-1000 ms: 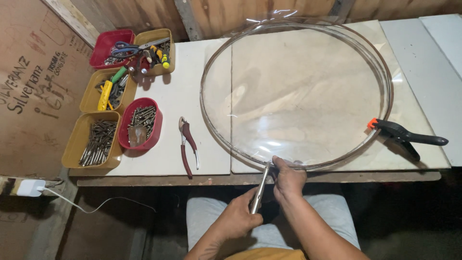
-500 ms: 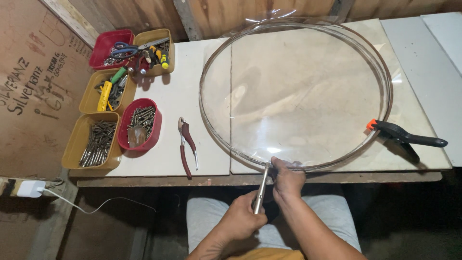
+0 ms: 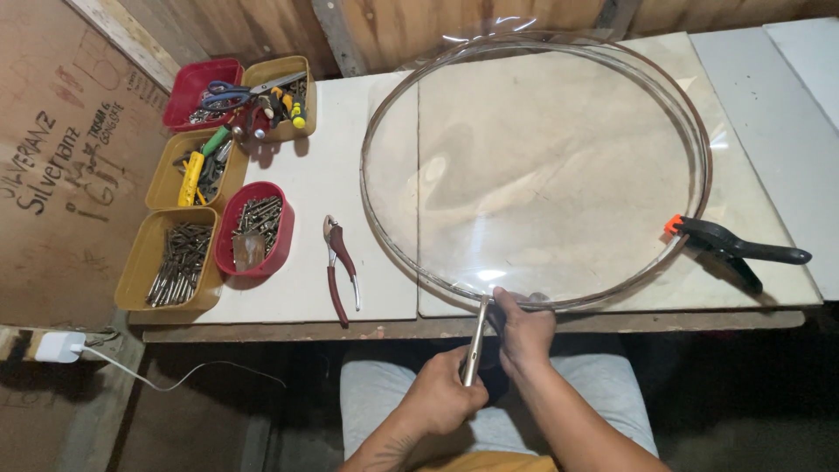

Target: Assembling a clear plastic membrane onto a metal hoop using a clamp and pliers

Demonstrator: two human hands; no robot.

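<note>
A large round clear sheet in a thin metal ring (image 3: 384,236) lies flat on the white table (image 3: 315,175). At the ring's near edge, my right hand (image 3: 524,332) grips the rim, thumb on top. My left hand (image 3: 441,398), below the table edge, is closed around the handles of slim metal pliers (image 3: 476,341). Their tip touches the rim just left of my right hand. A black spring clamp with an orange tip (image 3: 734,249) pinches the ring at its right side.
Red-handled pliers (image 3: 339,271) lie left of the ring. Further left are yellow and red trays of screws, bits and hand tools (image 3: 175,262), including a red bowl (image 3: 253,229). A white charger (image 3: 59,347) with its cable sits low left. Wooden wall behind.
</note>
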